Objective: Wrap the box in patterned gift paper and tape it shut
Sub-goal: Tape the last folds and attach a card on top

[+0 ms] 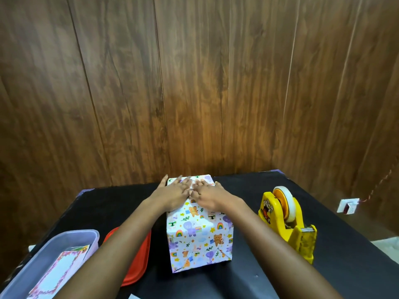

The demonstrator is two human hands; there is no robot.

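Pressing down on the far top of the wrapped box (198,234), both the left hand (172,192) and the right hand (212,195) are laid flat, fingers extended, nothing gripped. The box is stood at the middle of the table (345,266). If one hand is lifted toward the tape dispenser (287,223), the paper (194,253) may spring open, or be creased by uneven pressure.

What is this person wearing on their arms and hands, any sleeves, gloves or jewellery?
Nothing that shows. The left forearm and right forearm are bare to the picture's bottom edge, no sleeve in view. The left hand and right hand have no gloves, and neither wrist carries a watch or bangle. Rings on the fingers are too small to tell.
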